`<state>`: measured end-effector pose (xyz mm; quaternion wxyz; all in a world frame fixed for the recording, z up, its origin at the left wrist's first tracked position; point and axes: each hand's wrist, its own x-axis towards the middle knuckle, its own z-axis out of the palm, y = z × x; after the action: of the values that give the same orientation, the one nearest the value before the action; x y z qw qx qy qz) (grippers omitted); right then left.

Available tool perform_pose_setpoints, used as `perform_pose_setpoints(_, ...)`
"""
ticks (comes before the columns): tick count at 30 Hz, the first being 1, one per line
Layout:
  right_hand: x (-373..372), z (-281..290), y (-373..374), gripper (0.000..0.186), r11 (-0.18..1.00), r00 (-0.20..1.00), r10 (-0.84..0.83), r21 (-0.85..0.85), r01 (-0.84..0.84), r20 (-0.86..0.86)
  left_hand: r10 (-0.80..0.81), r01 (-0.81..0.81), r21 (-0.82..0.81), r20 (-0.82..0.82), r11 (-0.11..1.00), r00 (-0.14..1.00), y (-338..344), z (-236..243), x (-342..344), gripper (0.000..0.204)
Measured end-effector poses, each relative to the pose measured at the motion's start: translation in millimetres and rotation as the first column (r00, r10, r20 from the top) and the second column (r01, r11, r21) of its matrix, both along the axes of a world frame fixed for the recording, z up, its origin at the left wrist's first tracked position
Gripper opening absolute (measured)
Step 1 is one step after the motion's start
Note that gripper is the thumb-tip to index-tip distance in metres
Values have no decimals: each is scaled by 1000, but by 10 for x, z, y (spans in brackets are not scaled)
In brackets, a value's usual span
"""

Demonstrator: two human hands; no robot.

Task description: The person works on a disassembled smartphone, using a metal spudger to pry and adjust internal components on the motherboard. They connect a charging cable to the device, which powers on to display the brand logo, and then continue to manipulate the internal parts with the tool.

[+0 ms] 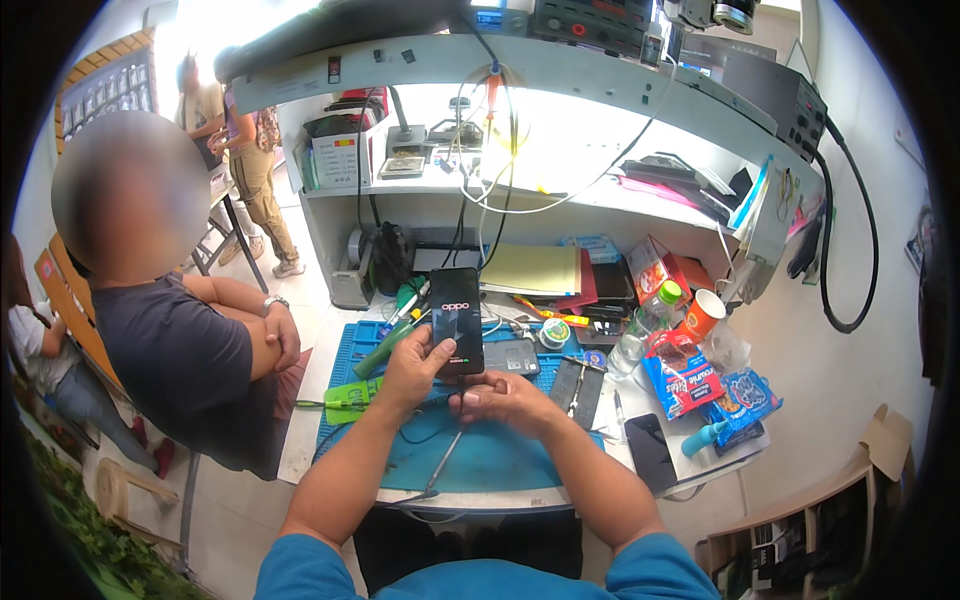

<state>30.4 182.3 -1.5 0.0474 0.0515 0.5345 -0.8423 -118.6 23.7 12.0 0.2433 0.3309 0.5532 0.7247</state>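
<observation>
Upright in my left hand (406, 366) is a black smartphone (456, 312), its lit screen showing a light logo, with my thumb across the lower part. At the phone's bottom edge, my right hand (508, 402) pinches the plug of a dark charging cable (461, 384); the phone hides how far it sits in the port. Below my hands, a thin metal-tipped tool with a cord (446, 460) lies on the blue work mat (505, 458). A grey phone part (508, 356) lies just behind my right hand. The lime-green card or pouch (350, 400) is left of my left wrist.
Right of the mat are a dark phone (650, 452), snack packets (682, 376), a clear bottle (645, 325) and an orange cup (702, 314). Shelves (560, 190) with hanging cables stand behind. A person (190, 350) with folded arms is close at the left.
</observation>
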Motion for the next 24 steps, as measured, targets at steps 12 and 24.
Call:
perform_pose_setpoints(12, -60, -187, -28, 28, 975, 997, -49, 213, 60, -57, -39, 40, -29, 19, 999, 999, -7, 68, 54, 29)
perform_pose_setpoints(24, -22, -79, 10, 34, 951, 995, -96, 293, 102, -33, -22, 21, 18, 29, 1000, 999, 31, -48, -15, 25)
